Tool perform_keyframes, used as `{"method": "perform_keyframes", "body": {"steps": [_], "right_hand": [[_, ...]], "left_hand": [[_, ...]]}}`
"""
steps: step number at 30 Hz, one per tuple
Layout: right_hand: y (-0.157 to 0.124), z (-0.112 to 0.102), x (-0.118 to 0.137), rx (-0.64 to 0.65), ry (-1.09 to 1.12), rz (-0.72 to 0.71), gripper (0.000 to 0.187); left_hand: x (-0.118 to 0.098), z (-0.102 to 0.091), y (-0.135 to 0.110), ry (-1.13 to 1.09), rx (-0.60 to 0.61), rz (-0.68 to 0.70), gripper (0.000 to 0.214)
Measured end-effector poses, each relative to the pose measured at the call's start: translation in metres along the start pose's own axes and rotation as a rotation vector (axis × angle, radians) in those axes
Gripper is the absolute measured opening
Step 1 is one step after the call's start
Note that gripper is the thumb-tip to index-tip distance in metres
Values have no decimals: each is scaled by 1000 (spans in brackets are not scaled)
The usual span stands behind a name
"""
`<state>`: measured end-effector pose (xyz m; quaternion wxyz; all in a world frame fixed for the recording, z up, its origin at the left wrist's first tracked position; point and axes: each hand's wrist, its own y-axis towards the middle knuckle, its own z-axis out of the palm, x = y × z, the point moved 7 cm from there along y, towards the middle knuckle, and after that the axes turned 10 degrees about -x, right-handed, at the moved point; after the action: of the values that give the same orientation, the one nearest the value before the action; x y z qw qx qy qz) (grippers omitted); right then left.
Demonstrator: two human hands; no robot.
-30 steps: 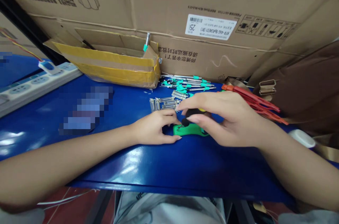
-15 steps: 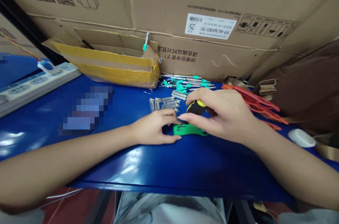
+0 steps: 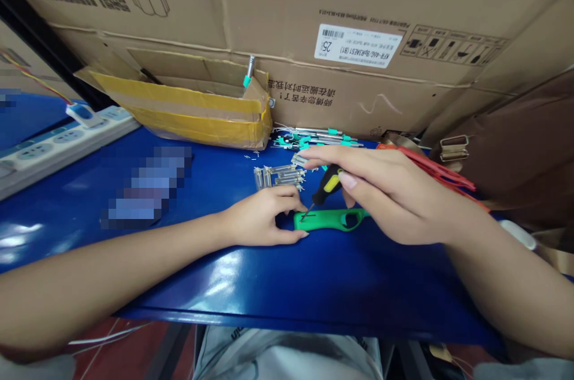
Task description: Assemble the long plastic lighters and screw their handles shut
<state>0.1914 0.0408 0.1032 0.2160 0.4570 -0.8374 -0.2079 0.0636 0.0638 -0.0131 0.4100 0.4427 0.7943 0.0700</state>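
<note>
My left hand (image 3: 266, 215) pinches the left end of a green plastic handle shell (image 3: 323, 220) between thumb and fingers. The shell lies flat on the blue table and has an oval opening towards its right end. A small screwdriver (image 3: 330, 184) with a black and yellow handle slants over it, its thin tip at the slot near the left end. My right hand (image 3: 392, 191) has the screwdriver's handle between thumb and fingers, with the forefinger stretched out above it. Just behind my left hand lie several clear plastic tanks (image 3: 289, 176).
Metal tubes with teal ends (image 3: 332, 136) are piled at the back. Orange-red handle pieces (image 3: 442, 172) lie behind my right hand, near a white object (image 3: 518, 234). A yellow-taped carton (image 3: 197, 116) and a power strip (image 3: 58, 140) stand left. A large cardboard box (image 3: 278, 3) walls the back.
My right hand has turned and shifted right, its fingers straightening on the screwdriver. More of the green shell, with its oval opening, now shows. My left hand has stayed in place.
</note>
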Motion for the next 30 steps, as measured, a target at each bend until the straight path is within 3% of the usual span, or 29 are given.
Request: {"method": "perform_keyframes", "body": {"steps": [4, 7, 12, 14, 16, 21, 27, 30], "right_hand": [[1, -3, 2, 0, -104, -22, 28], [0, -2, -1, -35, -267, 6, 35], [-1, 0, 3, 47, -1, 10, 43], [-1, 0, 5, 47, 60, -5, 36], [-1, 0, 5, 2, 20, -8, 27], [-2, 1, 2, -56, -185, -5, 34], [-2, 3, 5, 17, 139, -7, 37], [-1, 3, 6, -46, 121, -11, 29]], "left_hand": [[0, 0, 0, -7, -13, 7, 25], [0, 0, 0, 4, -12, 6, 26], [0, 0, 0, -2, 3, 1, 27], [-1, 0, 0, -5, 1, 6, 26], [0, 0, 0, -4, 4, 9, 26], [0, 1, 1, 6, 13, 3, 27], [0, -1, 1, -2, -7, 17, 23], [0, 0, 0, 12, -13, 36, 25]]}}
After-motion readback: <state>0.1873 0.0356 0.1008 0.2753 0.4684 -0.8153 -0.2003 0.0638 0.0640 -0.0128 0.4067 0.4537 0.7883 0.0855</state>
